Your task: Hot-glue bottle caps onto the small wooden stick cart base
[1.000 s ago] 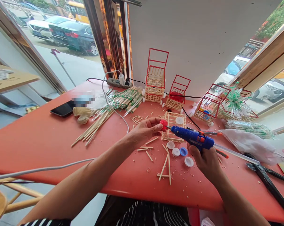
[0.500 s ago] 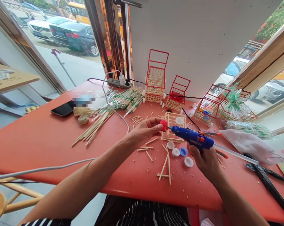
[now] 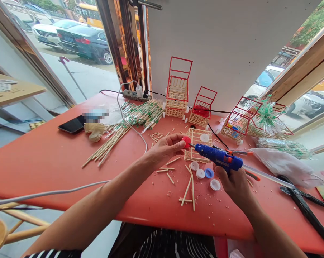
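Observation:
Pinched in the fingers of my left hand (image 3: 170, 146) is a small red bottle cap (image 3: 186, 142). My right hand (image 3: 236, 184) grips a blue hot glue gun (image 3: 218, 156), its metal nozzle pointing left and meeting the cap. Whether glue is coming out cannot be seen. Behind the nozzle lies a small frame of wooden sticks (image 3: 195, 154) with a white cap (image 3: 204, 137) on it. Below the gun are several loose caps, among them a blue cap (image 3: 209, 173) and a white cap (image 3: 215, 185). Short cut sticks (image 3: 187, 190) lie crossed nearby.
Small stick carts with red handles (image 3: 178, 87) stand at the back of the red table (image 3: 57, 157). Left are a bundle of wrapped sticks (image 3: 143, 114), a phone (image 3: 72, 124) and a white cable (image 3: 137, 134). A black-handled cutter (image 3: 307, 208) and a plastic bag (image 3: 282, 166) lie right.
The glue gun has shifted very slightly left in my right hand. My left hand and the red cap stay almost in place.

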The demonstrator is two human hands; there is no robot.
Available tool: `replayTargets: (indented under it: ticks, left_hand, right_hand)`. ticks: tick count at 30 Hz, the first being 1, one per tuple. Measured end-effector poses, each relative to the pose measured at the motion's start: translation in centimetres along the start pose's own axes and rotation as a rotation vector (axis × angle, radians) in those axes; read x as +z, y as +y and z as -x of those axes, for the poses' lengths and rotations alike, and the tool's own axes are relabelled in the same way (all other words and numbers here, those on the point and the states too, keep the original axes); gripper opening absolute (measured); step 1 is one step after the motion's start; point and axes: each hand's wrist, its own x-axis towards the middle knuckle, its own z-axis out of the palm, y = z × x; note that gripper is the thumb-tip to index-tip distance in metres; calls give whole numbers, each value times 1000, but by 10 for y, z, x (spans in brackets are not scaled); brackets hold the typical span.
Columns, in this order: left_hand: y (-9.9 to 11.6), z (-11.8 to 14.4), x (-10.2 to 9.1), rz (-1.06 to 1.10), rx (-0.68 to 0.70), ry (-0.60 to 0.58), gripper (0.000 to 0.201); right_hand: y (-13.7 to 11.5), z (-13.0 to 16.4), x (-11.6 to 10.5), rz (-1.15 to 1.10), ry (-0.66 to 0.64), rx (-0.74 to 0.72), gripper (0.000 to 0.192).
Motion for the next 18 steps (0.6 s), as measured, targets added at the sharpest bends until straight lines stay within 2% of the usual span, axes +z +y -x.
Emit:
replayTargets:
  ticks: [8, 18]
  left_hand:
    - [-2, 0, -1, -66, -4, -1, 54]
    - [-2, 0, -1, -43, 23, 20, 55]
  right_hand:
    - [-3, -1, -1, 11, 21, -5, 49]
    - [-2, 0, 1, 0, 26, -25, 48]
